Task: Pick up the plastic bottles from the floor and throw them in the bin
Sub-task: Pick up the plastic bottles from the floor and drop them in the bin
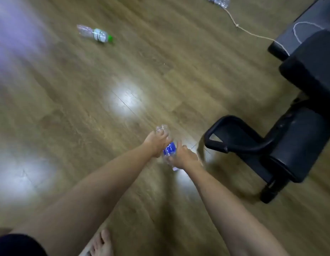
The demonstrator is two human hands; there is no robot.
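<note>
Both my hands grip one clear plastic bottle with a blue label (169, 149), low over the wooden floor. My left hand (156, 142) wraps its upper, clear end and my right hand (184, 157) holds its lower end near the cap. A second clear bottle with a green cap (95, 33) lies on its side on the floor at the far left. A third crumpled clear bottle (220, 0) lies at the top edge, partly cut off. No bin is in view.
A black office chair (297, 126) stands at the right, its armrest (232, 133) close to my right hand. A thin string (253, 33) runs from the far bottle to the chair. My bare foot (102, 243) is at the bottom.
</note>
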